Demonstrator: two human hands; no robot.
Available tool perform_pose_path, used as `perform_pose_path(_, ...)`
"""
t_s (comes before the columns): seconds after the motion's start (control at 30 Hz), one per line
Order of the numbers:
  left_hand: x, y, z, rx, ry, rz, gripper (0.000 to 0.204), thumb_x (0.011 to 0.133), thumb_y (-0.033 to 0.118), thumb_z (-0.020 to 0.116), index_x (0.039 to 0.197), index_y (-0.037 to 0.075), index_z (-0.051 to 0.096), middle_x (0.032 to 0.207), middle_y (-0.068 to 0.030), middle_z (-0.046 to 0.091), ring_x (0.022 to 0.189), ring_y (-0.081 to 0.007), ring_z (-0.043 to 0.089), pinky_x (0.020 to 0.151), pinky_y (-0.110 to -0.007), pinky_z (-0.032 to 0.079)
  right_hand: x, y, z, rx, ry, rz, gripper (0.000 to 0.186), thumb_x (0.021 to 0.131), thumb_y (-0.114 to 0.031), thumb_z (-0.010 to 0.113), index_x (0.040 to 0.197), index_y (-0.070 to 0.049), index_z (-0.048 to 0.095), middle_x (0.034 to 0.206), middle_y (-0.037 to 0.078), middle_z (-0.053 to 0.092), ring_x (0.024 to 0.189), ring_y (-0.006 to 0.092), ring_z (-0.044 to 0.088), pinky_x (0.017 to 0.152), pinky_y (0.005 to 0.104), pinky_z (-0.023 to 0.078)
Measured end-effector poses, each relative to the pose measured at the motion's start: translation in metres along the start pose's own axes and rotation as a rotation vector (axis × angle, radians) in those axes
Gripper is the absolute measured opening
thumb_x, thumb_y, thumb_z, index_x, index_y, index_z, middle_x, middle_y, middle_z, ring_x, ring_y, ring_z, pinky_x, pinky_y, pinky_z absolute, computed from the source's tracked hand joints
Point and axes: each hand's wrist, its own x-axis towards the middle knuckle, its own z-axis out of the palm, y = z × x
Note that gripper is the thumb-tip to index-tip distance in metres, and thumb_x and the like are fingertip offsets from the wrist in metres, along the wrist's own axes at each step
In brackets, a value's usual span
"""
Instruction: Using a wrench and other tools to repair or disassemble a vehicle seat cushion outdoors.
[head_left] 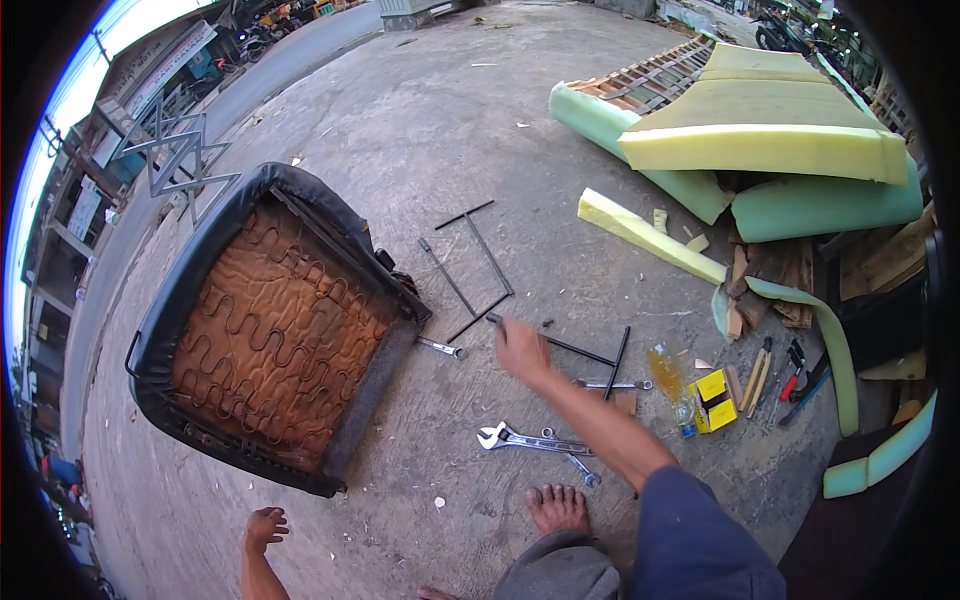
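My right hand [522,348] is closed around one end of a black T-shaped metal rod [580,350], low over the concrete. Its crossbar points toward the tools on the right. Just beyond that hand lies a black bent metal rod frame [490,252]. At the lower left my left hand [265,528] is held out with its fingers apart and nothing in it. Near it a seat back [290,330] lies on the ground, with black edging, brown backing and exposed wavy springs. A wrench [440,348] rests against its right side.
An adjustable wrench [530,440] and smaller wrenches lie before my bare foot [558,508]. To the right are a yellow box [714,400], pliers [793,370] and foam strips [650,235]. A foam-covered wooden frame [770,150] stands at the far right, a grey metal frame [180,155] far left.
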Motion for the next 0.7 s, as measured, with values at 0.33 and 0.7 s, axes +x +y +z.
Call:
perform_pose_path(0.33, -0.004, -0.007, 0.004, -0.043, -0.027, -0.038, 0.047, 0.099, 0.03, 0.056, 0.136, 0.001, 0.06, 0.118, -0.0172, 0.07, 0.09, -0.028, 0.072, 0.076, -0.041, 0.057, 0.124, 0.07, 0.032, -0.375, -0.266, 0.25, 0.03, 0.095, -0.025, 0.06, 0.115, -0.003, 0.065, 0.119, 0.026, 0.066, 0.11, 0.0438, 0.065, 0.094, 0.0526, 0.053)
perform_pose_path(0.7, 0.045, -0.028, 0.003, 0.006, -0.094, 0.03, 0.048, 0.096, 0.031, 0.055, 0.132, 0.0, 0.06, 0.11, -0.0168, 0.07, 0.085, -0.028, 0.072, 0.07, -0.043, 0.058, -0.135, 0.044, -0.158, 0.014, 0.049, 0.289, 0.029, 0.099, -0.032, 0.06, 0.1, -0.003, 0.064, 0.085, 0.023, 0.069, 0.081, 0.0442, 0.069, 0.068, 0.0505, 0.054)
